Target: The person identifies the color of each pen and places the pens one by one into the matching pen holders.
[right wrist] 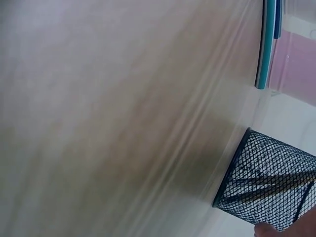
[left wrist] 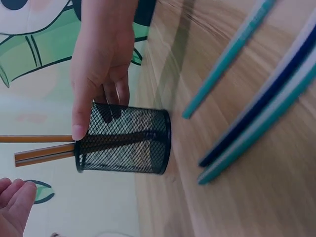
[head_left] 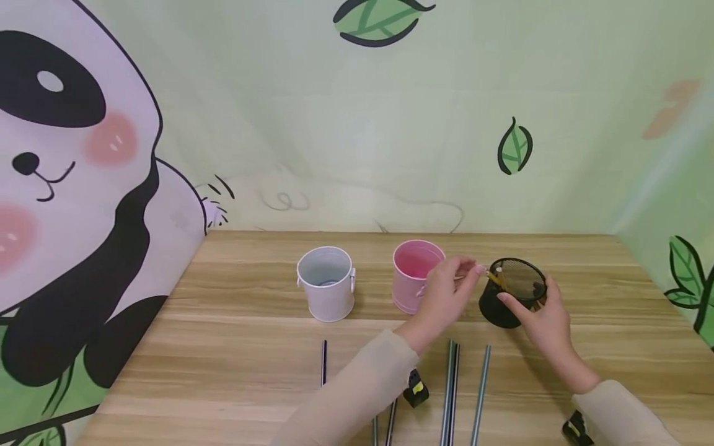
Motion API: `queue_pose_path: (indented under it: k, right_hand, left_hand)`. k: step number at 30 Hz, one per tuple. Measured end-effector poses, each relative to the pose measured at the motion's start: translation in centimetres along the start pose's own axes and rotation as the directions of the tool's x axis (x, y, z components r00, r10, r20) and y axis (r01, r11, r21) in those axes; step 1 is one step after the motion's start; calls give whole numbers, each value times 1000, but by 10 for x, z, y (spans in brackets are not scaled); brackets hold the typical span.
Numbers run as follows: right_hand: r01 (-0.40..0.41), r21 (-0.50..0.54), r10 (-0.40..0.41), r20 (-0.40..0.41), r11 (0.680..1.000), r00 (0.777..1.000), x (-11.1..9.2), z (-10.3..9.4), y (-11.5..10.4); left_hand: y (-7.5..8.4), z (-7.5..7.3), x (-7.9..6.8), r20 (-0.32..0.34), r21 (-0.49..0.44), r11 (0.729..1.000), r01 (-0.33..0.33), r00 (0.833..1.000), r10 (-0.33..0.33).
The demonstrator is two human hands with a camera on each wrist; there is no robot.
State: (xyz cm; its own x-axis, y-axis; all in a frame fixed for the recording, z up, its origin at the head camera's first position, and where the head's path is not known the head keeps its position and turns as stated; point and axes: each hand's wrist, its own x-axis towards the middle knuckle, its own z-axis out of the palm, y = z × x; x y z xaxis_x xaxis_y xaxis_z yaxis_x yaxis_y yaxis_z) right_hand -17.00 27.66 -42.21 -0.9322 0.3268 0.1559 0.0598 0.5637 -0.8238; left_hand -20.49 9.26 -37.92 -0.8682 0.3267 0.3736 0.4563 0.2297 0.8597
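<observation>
My right hand [head_left: 549, 328] grips a black mesh pen cup [head_left: 499, 310], its thumb at the rim and its fingers round the far side. Several yellow pencils [left wrist: 44, 154] stand in the cup, their ends sticking out past the rim. Close to these ends is my left hand [head_left: 446, 291], thumb and fingertips near each other with a small gap to the pencils in the left wrist view. Through the mesh, the pencils' lower parts show as dark lines. In the right wrist view only a bit of the right hand [right wrist: 291, 229] appears beside the cup.
A pink bucket [head_left: 407, 291] stands behind the left hand, and a white bucket [head_left: 329, 303] farther left. Several thin teal and dark blue sticks [head_left: 481, 393] lie on the wooden table [head_left: 223, 347] in front. A panda-printed backdrop [head_left: 279, 124] borders the table.
</observation>
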Motion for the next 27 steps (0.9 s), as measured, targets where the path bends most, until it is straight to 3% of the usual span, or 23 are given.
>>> queue_pose_path:
  k: [4, 8, 12, 18, 21, 27]
  right_hand:
    - [-38, 19, 38, 27, 999, 999, -1, 0, -3]
    - [-31, 9, 31, -4, 999, 1000, -2, -5, -4]
    - [52, 11, -51, -56, 999, 997, -1, -13, -14]
    - [178, 54, -174, -68, 983, 982, 0, -24, -45]
    - [217, 82, -213, -60, 973, 975, 0, -27, -64]
    - [303, 111, -300, -40, 947, 953, -2, -29, -98]
  left_hand:
    - [5, -12, -3, 30, 92, 994, -65, 998, 63]
    - [13, -22, -6, 35, 119, 988, -94, 995, 91]
    - [21, -34, -8, 18, 178, 978, -108, 994, 106]
    - [29, -54, -10, -72, 311, 941, -134, 984, 164]
    - [28, -64, -11, -99, 293, 944, -151, 977, 187]
    - [26, -79, -20, -99, 271, 955, -120, 983, 152]
